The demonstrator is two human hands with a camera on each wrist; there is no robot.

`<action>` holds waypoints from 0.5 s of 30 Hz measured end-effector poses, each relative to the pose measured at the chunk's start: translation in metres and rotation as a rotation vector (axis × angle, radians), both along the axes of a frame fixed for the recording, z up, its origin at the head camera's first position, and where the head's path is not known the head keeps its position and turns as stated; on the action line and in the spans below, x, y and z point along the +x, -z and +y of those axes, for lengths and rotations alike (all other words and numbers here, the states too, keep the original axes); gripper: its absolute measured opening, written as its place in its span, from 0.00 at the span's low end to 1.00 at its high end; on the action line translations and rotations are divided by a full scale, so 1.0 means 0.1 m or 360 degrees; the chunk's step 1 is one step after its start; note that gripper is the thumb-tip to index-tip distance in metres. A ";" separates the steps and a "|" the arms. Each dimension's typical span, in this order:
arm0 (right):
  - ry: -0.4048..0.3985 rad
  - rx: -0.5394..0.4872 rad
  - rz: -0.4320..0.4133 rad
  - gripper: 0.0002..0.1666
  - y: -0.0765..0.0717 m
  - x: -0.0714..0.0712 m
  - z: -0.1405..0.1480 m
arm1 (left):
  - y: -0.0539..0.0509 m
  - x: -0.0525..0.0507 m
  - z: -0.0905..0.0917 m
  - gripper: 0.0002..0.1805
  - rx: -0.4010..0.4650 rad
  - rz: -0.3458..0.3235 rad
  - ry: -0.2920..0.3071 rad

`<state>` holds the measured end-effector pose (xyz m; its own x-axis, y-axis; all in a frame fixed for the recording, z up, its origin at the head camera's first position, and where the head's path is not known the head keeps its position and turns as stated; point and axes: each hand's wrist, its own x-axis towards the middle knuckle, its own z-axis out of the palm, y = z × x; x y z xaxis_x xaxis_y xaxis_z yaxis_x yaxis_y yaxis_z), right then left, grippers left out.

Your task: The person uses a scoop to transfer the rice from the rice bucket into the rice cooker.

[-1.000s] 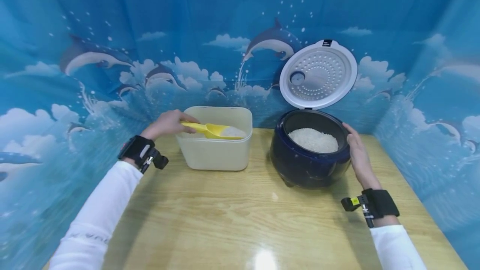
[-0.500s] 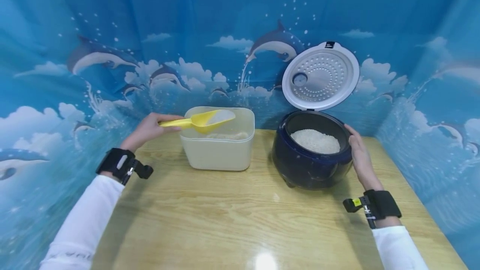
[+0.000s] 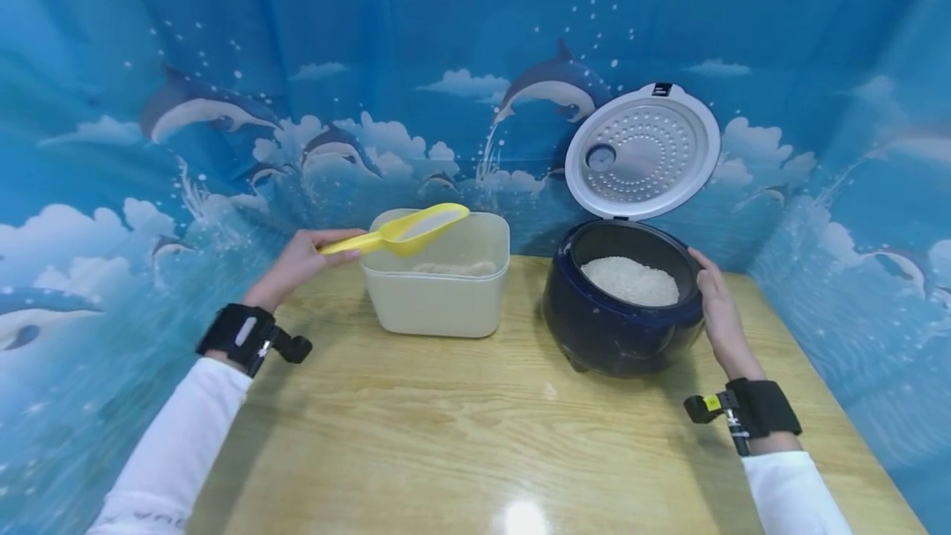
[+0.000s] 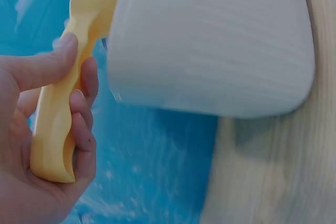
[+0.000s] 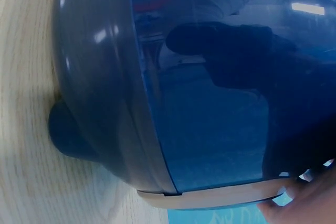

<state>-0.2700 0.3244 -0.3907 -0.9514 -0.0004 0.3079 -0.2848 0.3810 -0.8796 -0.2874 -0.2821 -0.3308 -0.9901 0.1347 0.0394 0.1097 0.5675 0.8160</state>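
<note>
My left hand (image 3: pixel 299 262) grips the handle of a yellow scoop (image 3: pixel 401 243), thumb on one side and fingers curled round the other in the left wrist view. White rice lies in the scoop, which is held over a cream bin (image 3: pixel 437 305), its tip slightly raised. Some rice shows low inside the bin. To the right stands a dark blue rice cooker (image 3: pixel 612 341) with its lid (image 3: pixel 646 151) up and white rice (image 3: pixel 630 281) inside. My right hand (image 3: pixel 722 312) rests against the cooker's right side near the rim, fingers fairly straight.
Bin and cooker stand near the back of a wooden table (image 3: pixel 416 428). A blue dolphin-print curtain (image 3: pixel 416 40) hangs close behind them and along both sides. The raised lid stands high at the cooker's back.
My left hand has lifted the scoop with rice up from inside the bin and drawn it leftward, then tilted its tip up. My right hand has stayed on the cooker.
</note>
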 end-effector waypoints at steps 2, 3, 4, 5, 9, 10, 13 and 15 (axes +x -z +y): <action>0.0006 0.0004 -0.0002 0.34 0.00 0.00 0.01 | -0.04 -0.01 0.08 0.35 -0.0002 0.0015 0.0024; 0.0008 0.0005 -0.0004 0.34 0.00 0.00 0.02 | -0.07 -0.01 0.14 0.35 -0.0010 0.0029 0.0040; 0.0012 0.0005 -0.0004 0.34 0.00 0.01 0.02 | -0.09 -0.01 0.19 0.34 -0.0024 0.0044 0.0057; 0.0014 0.0006 -0.0005 0.34 -0.01 0.01 0.03 | -0.12 -0.03 0.24 0.33 -0.0037 0.0064 0.0070; 0.0024 -0.0004 -0.0005 0.34 -0.02 0.03 0.02 | -0.26 -0.08 0.51 0.30 -0.0103 0.0130 0.0149; 0.0027 -0.0006 -0.0001 0.35 -0.02 0.03 0.02 | -0.30 -0.10 0.58 0.29 -0.0109 0.0136 0.0165; 0.0026 -0.0013 -0.0004 0.35 -0.03 0.03 0.00 | -0.44 -0.13 0.83 0.27 -0.0129 0.0124 0.0211; 0.0023 -0.0012 -0.0005 0.35 -0.02 0.02 -0.02 | -0.54 -0.15 1.02 0.26 -0.0179 0.0130 0.0243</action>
<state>-0.2681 0.3222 -0.3884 -0.9522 0.0157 0.3050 -0.2767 0.3784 -0.8833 -0.3026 -0.1804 -0.2771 -0.9520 0.2910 0.0949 0.2645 0.6261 0.7335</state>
